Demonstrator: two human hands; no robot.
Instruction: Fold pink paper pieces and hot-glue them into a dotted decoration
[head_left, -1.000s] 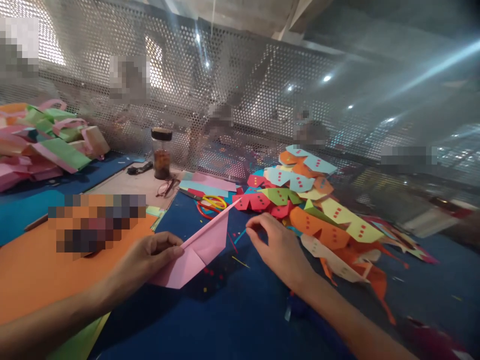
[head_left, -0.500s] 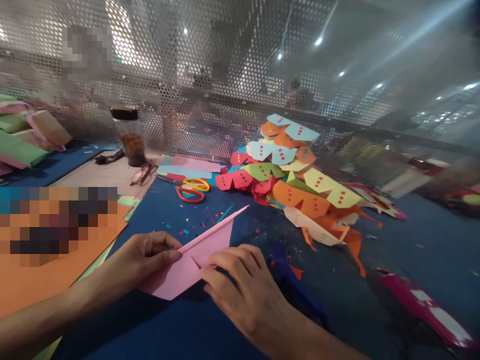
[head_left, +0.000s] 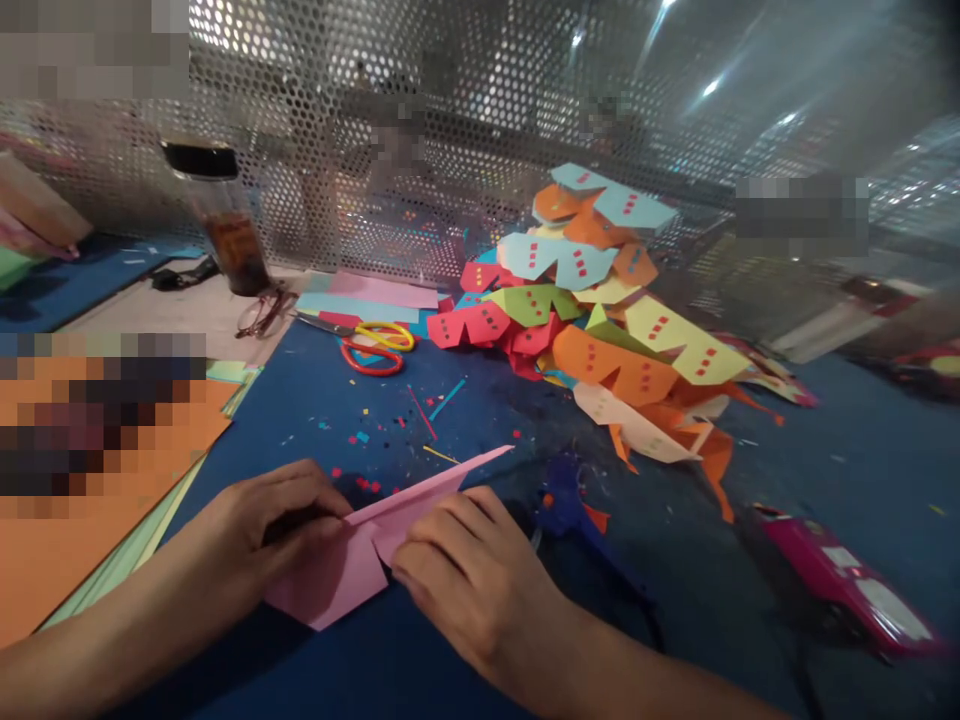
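So, head view: my left hand [head_left: 255, 530] was closed, pinching the pink paper [head_left: 337, 585] at its folded ridge, low on the blue surface [head_left: 420, 665].
Right hand [head_left: 469, 585]: fingers bent, pressing the flap; whether it gripped, I couldn't tell.
Handling: light, thin and easily creased, so it seemed best held along the folds.

Part of the pink paper [head_left: 337, 585] lies hidden under the left hand [head_left: 255, 520] and right hand [head_left: 472, 585] — while the orange sheet [head_left: 75, 570] runs off the left edge, partly pixelated, and the magenta object [head_left: 832, 585] is too blurred to name.
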